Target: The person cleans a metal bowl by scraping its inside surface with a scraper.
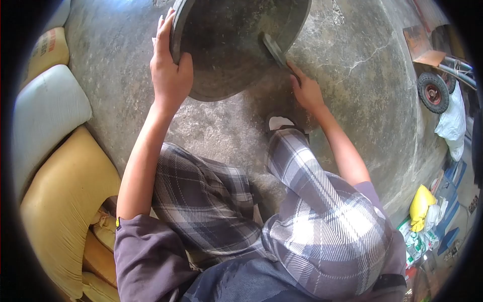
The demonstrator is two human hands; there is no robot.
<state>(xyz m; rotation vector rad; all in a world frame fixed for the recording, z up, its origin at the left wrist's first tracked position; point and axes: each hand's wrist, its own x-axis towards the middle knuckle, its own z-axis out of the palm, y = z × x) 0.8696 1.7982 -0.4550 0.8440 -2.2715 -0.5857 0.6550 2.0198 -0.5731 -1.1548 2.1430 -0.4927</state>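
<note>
A large dark round tub [226,55] is tilted at the top of the view, its open side facing me and its far part cut off by the frame. My left hand [168,75] grips its left rim, thumb on the inner side and fingers along the outer wall. On the other side, my right hand [306,90] is closed round the dark handle of a narrow, flat grey tool [275,50]. The tool's far end reaches over the rim into the tub, against the inner wall. I cannot tell what kind of tool it is.
Stuffed yellow sacks [65,201] and a white sack [53,105] line the left side. At right stand a hand truck wheel [432,93], a white bag [452,126] and a yellow bag [421,206]. My sandalled foot [282,123] rests on the concrete floor [362,85].
</note>
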